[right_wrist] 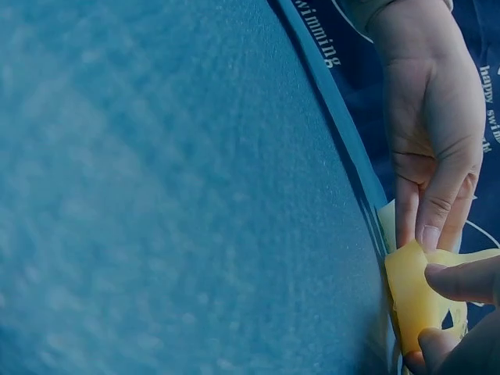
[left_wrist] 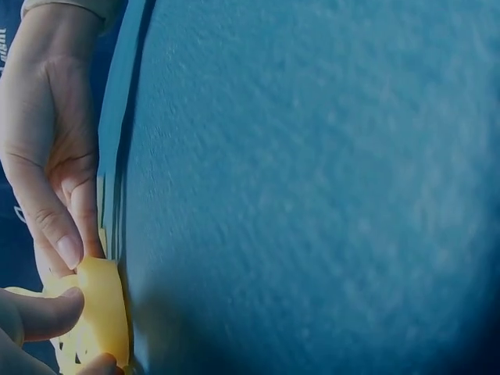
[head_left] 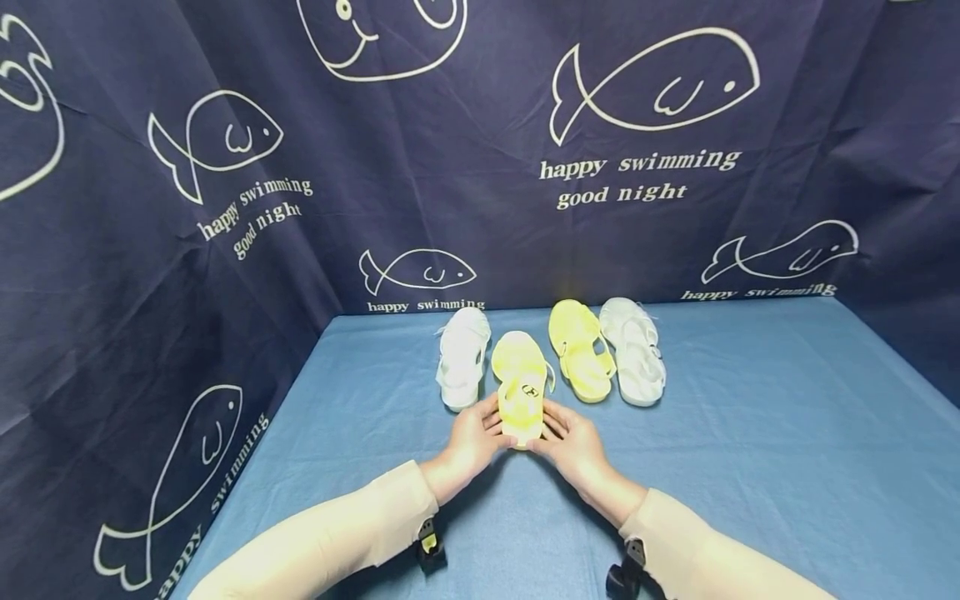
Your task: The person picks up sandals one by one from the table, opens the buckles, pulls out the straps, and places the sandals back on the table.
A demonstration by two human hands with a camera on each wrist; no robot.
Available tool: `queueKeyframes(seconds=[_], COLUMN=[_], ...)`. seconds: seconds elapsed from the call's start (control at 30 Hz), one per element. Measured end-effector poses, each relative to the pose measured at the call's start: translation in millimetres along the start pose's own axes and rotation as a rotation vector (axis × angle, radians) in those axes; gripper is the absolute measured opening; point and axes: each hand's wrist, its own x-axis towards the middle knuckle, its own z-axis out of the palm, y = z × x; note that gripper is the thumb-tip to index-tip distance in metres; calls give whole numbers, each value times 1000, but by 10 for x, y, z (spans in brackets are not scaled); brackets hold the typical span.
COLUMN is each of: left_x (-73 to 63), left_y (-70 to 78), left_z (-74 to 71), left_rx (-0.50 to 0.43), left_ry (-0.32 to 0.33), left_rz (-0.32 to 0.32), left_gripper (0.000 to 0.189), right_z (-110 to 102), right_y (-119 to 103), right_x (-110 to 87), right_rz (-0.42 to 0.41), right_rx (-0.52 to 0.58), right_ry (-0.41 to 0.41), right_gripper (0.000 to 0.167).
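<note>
My left hand point(head_left: 474, 435) and my right hand point(head_left: 576, 444) hold a yellow sandal point(head_left: 519, 375) between them by its heel end. The thumbs lie at the heel's near edge, with fingers along both sides. Its toe points away from me, and a dark mark shows on the insole. Both wrist views catch the yellow heel, point(left_wrist: 104, 312) in the left one with fingertips and a thumb on it, and the same heel point(right_wrist: 414, 301) in the right one. Just left of the held sandal lies a white sandal point(head_left: 463, 358).
Another yellow sandal point(head_left: 581, 350) and a second white sandal point(head_left: 633, 352) lie side by side on the right, toes away. All are on a blue cloth-covered table point(head_left: 750, 433). Behind and at the sides hangs a dark blue curtain point(head_left: 480, 183) printed with fish and lettering.
</note>
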Motion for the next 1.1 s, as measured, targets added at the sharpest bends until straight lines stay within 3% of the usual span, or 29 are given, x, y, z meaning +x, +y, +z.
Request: queueKeyframes(seconds=[0.33,0.6,0.73,1.1], left_x=[76,108,135,212], left_y=[10,22,28,55], left_z=[-7,-13,-10,-33], left_rx=[15,175,211,114], left_ry=[61,120,129,64], left_rz=[-25,34,39,-25], left_gripper=[74,61,57,65], right_z=[18,46,50,58], right_y=[-10,7,3,-50], right_x=[73,119,126,198], right_rz=[-14,-7,6,14], right_rx=[-29,-37,-42,-58], right_ry=[16,45,45,43], right_gripper=[65,62,62,62])
